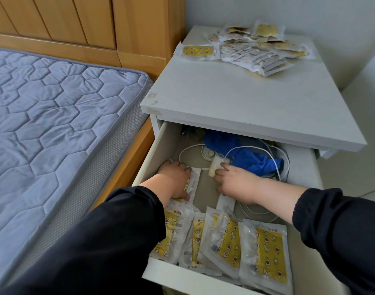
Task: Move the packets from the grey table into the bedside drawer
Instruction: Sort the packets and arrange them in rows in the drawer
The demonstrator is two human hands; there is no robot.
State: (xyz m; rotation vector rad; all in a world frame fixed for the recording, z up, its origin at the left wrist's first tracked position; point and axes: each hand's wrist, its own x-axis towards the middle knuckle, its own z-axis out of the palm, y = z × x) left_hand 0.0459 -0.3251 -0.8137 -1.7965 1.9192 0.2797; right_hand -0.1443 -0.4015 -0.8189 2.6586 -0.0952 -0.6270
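Observation:
A heap of clear packets with yellow printed contents point(254, 50) lies at the back of the grey table top point(235, 96). Below it the drawer point(303, 167) stands pulled out. Several more packets point(229, 241) stand in a row along its front. Both my hands are inside the drawer. My left hand point(173, 179) presses flat on a packet point(193, 182) lying at the drawer's left. My right hand point(235, 182) touches a small pale packet point(216, 166) near the middle with its fingertips.
The drawer's back half holds a blue cloth point(246, 156), white cables point(273, 158) and a white plug point(209, 153). A bed with a quilted blue-grey mattress point(54, 124) and a wooden headboard point(86, 28) stands to the left. A white wall lies behind the table.

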